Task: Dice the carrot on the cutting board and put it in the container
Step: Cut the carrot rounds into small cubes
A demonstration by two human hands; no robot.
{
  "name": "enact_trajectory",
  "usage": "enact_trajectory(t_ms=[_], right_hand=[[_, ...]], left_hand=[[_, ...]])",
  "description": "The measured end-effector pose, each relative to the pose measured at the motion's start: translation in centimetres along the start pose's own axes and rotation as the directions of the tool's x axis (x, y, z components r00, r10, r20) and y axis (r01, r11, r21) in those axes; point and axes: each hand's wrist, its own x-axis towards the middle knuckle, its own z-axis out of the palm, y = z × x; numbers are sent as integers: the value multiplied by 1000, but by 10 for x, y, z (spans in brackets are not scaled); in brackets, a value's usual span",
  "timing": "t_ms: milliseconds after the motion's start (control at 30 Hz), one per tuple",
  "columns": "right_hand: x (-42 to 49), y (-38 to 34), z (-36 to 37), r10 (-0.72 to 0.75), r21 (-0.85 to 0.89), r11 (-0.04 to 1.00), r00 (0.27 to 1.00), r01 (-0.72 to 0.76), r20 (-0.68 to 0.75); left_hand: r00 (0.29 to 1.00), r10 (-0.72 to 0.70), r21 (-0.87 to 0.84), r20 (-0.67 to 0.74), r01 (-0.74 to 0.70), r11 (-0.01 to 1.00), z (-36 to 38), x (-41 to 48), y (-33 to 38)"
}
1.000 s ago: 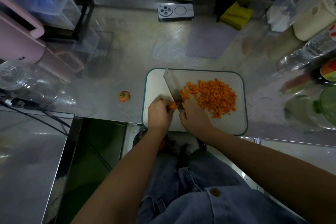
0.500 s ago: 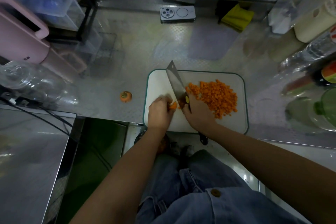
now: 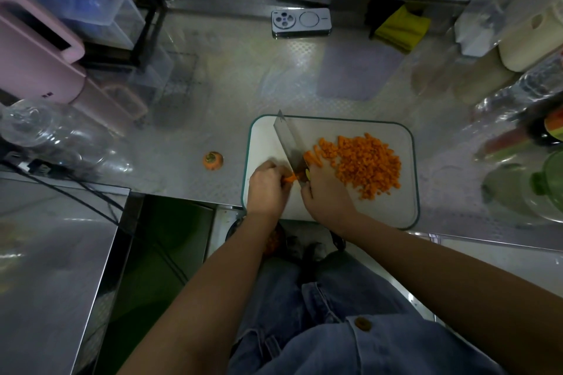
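Observation:
A white cutting board [image 3: 399,210] with a green rim lies on the steel counter. A heap of diced carrot [image 3: 365,163] covers its middle and right. My left hand [image 3: 268,187] pinches a small remaining carrot piece [image 3: 289,177] at the board's near left. My right hand [image 3: 327,192] grips the handle of a cleaver [image 3: 289,143], whose blade stands on the board just right of that piece. A few carrot strips [image 3: 313,158] lie beside the blade. A clear plastic container [image 3: 91,14] sits at the far left in a black rack.
A cut carrot top [image 3: 213,160] lies on the counter left of the board. A phone [image 3: 301,22], a yellow cloth [image 3: 402,28] and a purple mat [image 3: 356,73] sit behind. Bottles and a green bowl [image 3: 551,183] crowd the right edge; a pink appliance [image 3: 33,61] stands far left.
The cleaver rose and came down again beside my left hand's carrot piece. A few more strips now lie right of the blade. My left hand stayed in place.

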Motion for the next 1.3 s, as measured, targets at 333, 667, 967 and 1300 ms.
enact_trajectory(t_ms=[333,667,967,1300], right_hand=[[12,4,-8,51,78,996,998,-53,26],[-10,-2,-7,-83,5,996,995,84,-50],[-2,-5,1,-47,-23,999,997,48,68],[0,4,-11,9,137,991,1000,-11,14]], left_hand=[[1000,-4,4,26,4,1000,0,-1,-2],[1000,1,65,-14,0,998,-2,-11,-7],[999,-41,33,-26,42,999,-2,-9,-2],[999,-49,63,-19,51,997,-2,-9,0]])
